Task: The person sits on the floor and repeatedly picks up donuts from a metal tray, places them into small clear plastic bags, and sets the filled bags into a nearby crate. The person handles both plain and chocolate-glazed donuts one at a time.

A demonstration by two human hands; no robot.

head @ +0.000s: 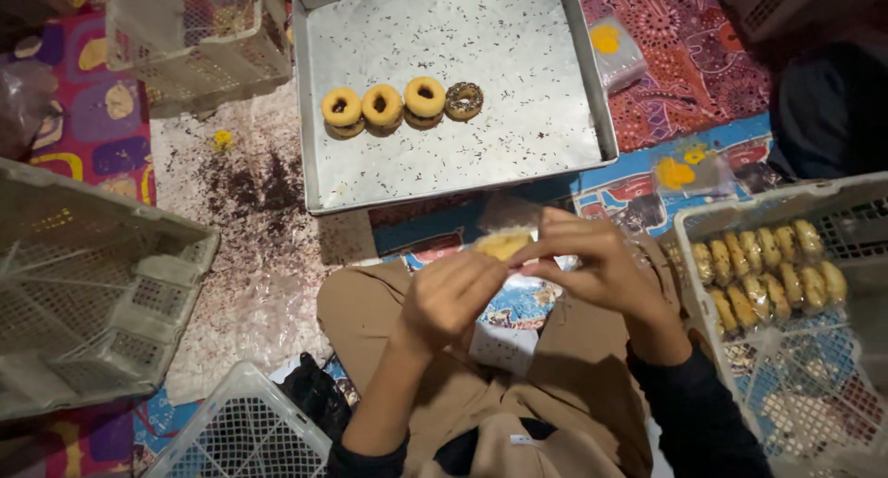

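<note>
both hands meet over the lap: the left hand (pixel 444 297) and right hand (pixel 601 270) pinch a yellow doughnut in a clear wrapper (pixel 504 247), its orientation hidden by fingers. four doughnuts (pixel 402 106) lie in a row, left to right, on the metal tray (pixel 555 154) ahead. a white crate (pixel 703 228) of wrapped doughnuts sits at right.

surface: patterned floor mat (pixel 684 62) | on it: metal tray (pixel 592 80), white crates (pixel 83 284), small plastic bags (pixel 615 57), scattered sprinkles (pixel 245 186)
</note>
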